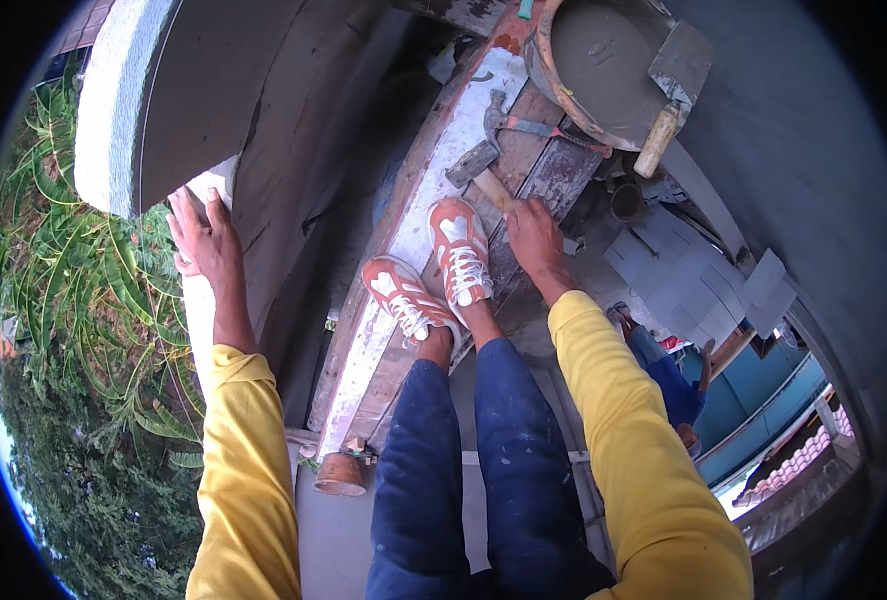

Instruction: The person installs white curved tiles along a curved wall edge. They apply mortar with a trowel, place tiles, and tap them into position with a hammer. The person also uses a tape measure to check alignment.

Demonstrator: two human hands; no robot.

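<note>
My right hand [540, 245] is wrapped round the wooden handle of a club hammer [475, 166], whose blocky grey head hangs just above the plank. My left hand [206, 235] lies with fingers stretched out on the white edge of a wall [201, 320], below a grey slab with a bright white side [113, 120]. Beyond the club hammer, a claw hammer [538, 127] with a red and blue handle lies on the boards. A trowel [675, 75] with a wooden handle rests across the rim of a round tub [540, 60] of wet grey mortar.
I stand on narrow, paint-splashed wooden planks [403, 265], raised above a lower floor. Near the planks' close end is a small brown pot [340, 474]. Down to the right, another person [671, 385] is beside large grey tiles [678, 275]. Green plants [113, 270] grow beyond the left wall.
</note>
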